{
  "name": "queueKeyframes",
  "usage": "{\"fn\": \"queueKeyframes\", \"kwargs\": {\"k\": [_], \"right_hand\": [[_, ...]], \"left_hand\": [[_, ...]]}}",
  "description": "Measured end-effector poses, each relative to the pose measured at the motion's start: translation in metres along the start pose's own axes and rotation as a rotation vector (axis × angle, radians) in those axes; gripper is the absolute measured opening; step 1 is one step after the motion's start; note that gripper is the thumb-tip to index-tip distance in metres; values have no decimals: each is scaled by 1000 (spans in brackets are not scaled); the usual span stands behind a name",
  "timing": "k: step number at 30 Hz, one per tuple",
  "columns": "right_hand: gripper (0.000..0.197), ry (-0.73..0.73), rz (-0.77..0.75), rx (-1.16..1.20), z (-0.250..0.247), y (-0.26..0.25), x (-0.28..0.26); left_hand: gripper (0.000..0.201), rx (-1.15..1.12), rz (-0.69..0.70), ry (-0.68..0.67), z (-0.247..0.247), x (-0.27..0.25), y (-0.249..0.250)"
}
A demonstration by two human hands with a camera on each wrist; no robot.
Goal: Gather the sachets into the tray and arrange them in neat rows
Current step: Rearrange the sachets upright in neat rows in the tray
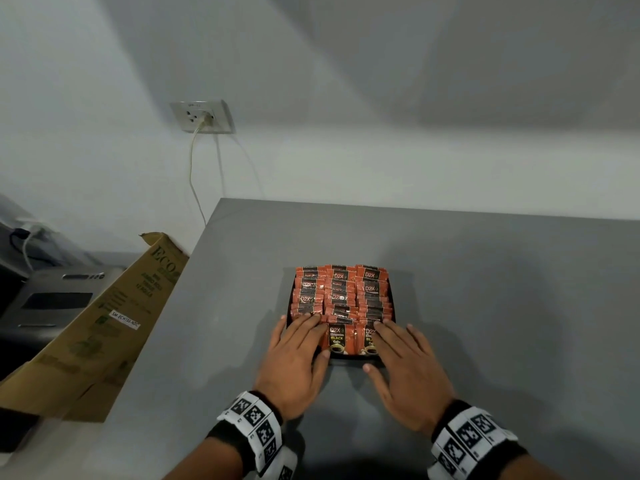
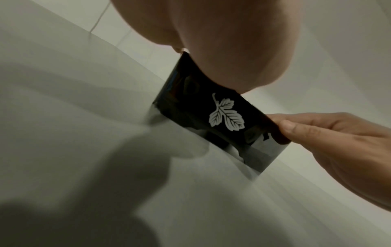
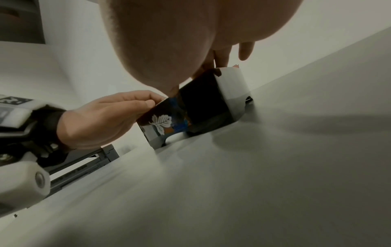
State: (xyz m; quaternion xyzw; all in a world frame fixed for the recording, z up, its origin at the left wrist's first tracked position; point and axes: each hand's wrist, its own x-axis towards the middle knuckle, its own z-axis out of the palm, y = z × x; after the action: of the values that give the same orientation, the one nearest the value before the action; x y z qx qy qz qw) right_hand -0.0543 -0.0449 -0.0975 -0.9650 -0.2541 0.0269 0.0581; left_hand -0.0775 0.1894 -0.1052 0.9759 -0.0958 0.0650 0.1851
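- Sachets (image 1: 341, 299) filled the tray (image 1: 390, 299) in three rows running toward the worktop's far edge.
- Left hand (image 1: 297, 355) and right hand (image 1: 403, 362), fingers flat and grasping nothing, pressed the nearest sachets.

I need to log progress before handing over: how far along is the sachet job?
Done: the orange-and-black coffee sachets all appear gathered in the black rectangular tray, in three overlapping rows; none shows loose on the grey table. In hand: the left hand and right hand rest flat-fingered on the nearest sachets, thumbs at the tray's front wall. Left: probably only final straightening.
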Motion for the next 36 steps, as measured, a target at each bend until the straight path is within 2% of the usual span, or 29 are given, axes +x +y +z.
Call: {"fn": "queueKeyframes", "kwargs": {"k": [7, 10, 13, 16, 18, 21, 23, 25, 28, 32, 36], "right_hand": [[67, -5, 14, 56, -10, -5, 12], [62, 62, 11, 94, -14, -4, 18], [68, 16, 17, 117, -21, -3, 28], [77, -68, 1, 104, -21, -4, 30], [78, -74, 3, 101, -19, -5, 30], [79, -64, 29, 104, -22, -5, 40], [80, -84, 40, 87, -25, -5, 50], [80, -119, 48, 70, -26, -4, 56], [77, -127, 53, 63, -28, -6, 57], [81, -117, 86, 72, -30, -7, 69], [87, -128, 111, 63, -27, -6, 78]], "left_hand": [[18, -32, -100, 76, -10, 22, -3], [8, -39, -114, 67, -14, 29, 0], [21, -38, -133, 93, -17, 37, 4], [16, -66, -156, 89, -15, 40, 5], [15, -94, -171, 79, -14, 41, 6], [29, -60, -146, 76, -12, 44, 8], [47, -8, -145, 26, -11, 50, 11], [56, 28, -153, -54, -11, 55, 11], [57, 66, -150, -133, -8, 57, 8], [57, 74, -161, -129, -9, 60, 10], [66, 97, -165, -155, -10, 65, 13]]}}
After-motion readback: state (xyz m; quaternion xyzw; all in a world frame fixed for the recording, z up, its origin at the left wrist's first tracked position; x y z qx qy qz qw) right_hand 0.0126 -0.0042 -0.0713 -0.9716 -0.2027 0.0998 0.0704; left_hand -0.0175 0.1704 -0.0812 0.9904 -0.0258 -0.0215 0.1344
